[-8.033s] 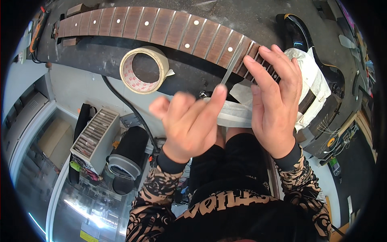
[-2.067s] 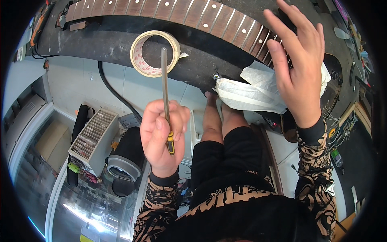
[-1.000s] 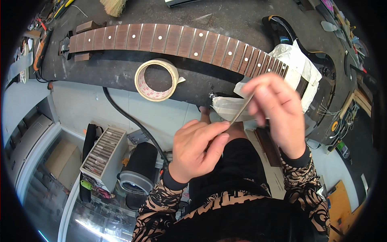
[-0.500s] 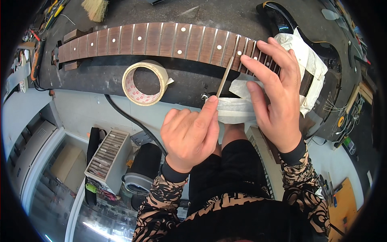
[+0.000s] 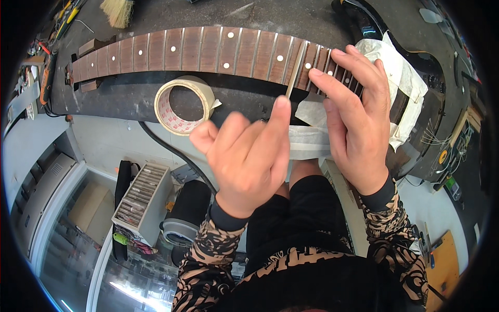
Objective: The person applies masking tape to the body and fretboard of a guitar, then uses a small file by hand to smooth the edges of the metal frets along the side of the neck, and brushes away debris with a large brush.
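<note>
Head view: pushed thin rod (image 5: 296,70) gripped by left hand (image 5: 249,158) farther over guitar neck (image 5: 208,50), covering more; resting empty right hand (image 5: 358,117) alongside.

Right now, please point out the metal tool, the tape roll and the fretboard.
Metal tool (image 5: 296,72), head view: middle of its shaft.
Tape roll (image 5: 208,99), head view: right side of the ring.
Fretboard (image 5: 209,49), head view: wood near its mid-length.

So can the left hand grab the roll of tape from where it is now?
Probably yes. The roll of tape is close by the left hand, with nothing seen between them. But that hand is holding a thin metal tool, so it might need to free its fingers first.
</note>
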Demonstrator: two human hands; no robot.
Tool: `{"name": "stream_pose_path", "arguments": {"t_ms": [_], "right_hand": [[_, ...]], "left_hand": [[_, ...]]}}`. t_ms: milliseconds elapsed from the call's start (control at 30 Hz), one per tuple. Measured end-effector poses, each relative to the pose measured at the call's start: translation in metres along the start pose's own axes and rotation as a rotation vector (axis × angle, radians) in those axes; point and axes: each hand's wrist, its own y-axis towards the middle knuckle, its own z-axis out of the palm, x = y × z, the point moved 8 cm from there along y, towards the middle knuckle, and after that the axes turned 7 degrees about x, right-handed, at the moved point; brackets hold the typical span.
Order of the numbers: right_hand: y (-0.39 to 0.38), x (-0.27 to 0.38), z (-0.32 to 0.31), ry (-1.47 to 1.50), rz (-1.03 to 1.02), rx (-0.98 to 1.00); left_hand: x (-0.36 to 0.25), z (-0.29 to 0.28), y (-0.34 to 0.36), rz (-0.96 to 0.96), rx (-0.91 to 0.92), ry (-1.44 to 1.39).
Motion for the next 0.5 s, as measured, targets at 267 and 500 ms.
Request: {"name": "stream_pose_path", "arguments": {"t_ms": [267, 500], "right_hand": [[0.001, 0.001, 0.0, -0.01, 0.01, 0.0], [-0.001, 0.0, -0.001, -0.013, 0.011, -0.005]], "left_hand": [[-0.002, -0.014, -0.031, -0.124, 0.164, -0.065], [0.0, -0.003, -0.01, -0.015, 0.066, -0.062]]}}
